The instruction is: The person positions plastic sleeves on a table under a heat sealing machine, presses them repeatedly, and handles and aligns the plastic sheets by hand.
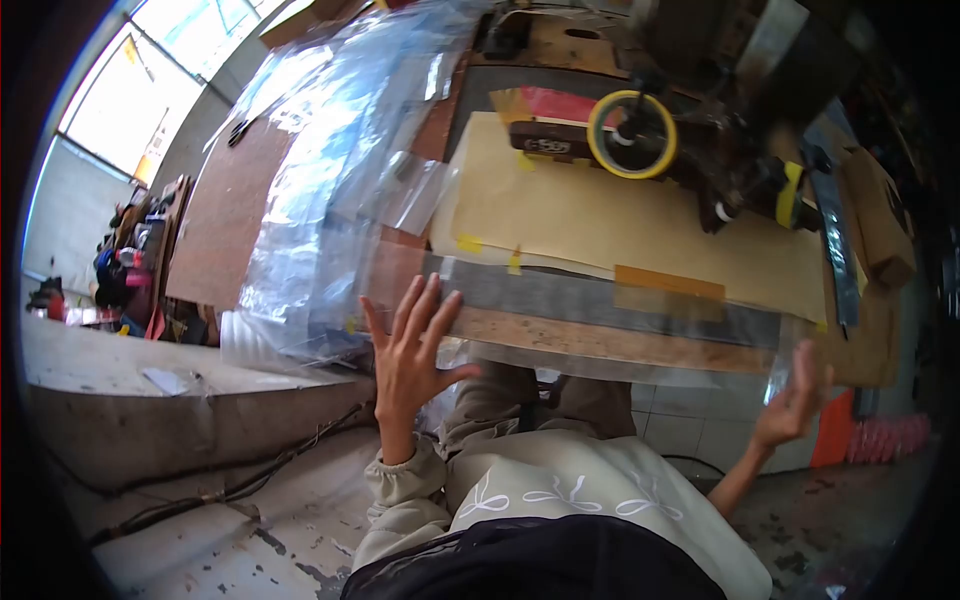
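Observation:
My left hand (412,350) has its fingers spread over the left end of a clear plastic sheet (600,368) along the table's front edge. Nothing is gripped in it. At the sheet's right end is my right hand (795,400), raised and blurred. Whether it pinches the plastic there cannot be made out. Beyond the sheet lies tan paper (570,215) on a grey surface, with yellow tape pieces and an amber strip (668,292) at its near edge. Above the paper stands a machine with a yellow-rimmed wheel (632,135).
A pile of clear plastic bags (320,190) covers the table's left side, beside a brown board (225,210). Right of the machine are a metal ruler-like strip (835,235) and a cardboard box (878,215). Cables (230,495) run at lower left.

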`<move>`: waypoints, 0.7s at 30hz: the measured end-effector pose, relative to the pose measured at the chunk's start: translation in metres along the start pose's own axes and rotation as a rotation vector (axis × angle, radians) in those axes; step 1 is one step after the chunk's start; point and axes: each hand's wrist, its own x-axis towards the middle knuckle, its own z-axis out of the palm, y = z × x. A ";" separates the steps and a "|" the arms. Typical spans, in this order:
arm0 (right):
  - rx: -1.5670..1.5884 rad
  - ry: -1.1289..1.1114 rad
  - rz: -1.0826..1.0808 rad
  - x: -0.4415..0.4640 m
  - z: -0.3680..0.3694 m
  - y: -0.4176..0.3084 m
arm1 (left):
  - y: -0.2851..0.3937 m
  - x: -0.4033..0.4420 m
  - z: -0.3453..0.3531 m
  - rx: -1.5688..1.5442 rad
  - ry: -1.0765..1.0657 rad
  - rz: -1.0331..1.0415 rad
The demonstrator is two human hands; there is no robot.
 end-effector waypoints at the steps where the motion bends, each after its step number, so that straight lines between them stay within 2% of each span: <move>1: -0.053 0.093 0.023 0.004 0.000 0.007 | -0.001 -0.002 0.000 -0.005 -0.007 0.021; 3: -0.217 0.197 0.053 0.009 -0.009 0.032 | -0.006 -0.006 0.008 0.017 0.028 -0.008; 5: -0.234 0.322 0.247 0.004 -0.015 0.066 | -0.009 -0.007 0.012 0.043 0.073 -0.017; 7: -0.169 0.431 0.647 0.001 -0.028 0.084 | -0.009 -0.007 0.011 0.010 0.105 -0.057; 10: -0.234 0.583 0.436 -0.007 -0.049 0.125 | -0.009 -0.009 0.014 -0.003 0.129 -0.057; 16: -0.470 0.504 0.417 -0.004 -0.064 0.121 | -0.009 -0.016 0.016 0.068 0.180 -0.012; 19: -0.340 0.541 0.392 -0.007 -0.060 0.138 | -0.013 -0.022 0.014 0.120 0.273 0.056; 21: -0.290 0.452 0.282 0.003 -0.058 0.130 | -0.010 -0.030 -0.001 0.093 0.349 0.069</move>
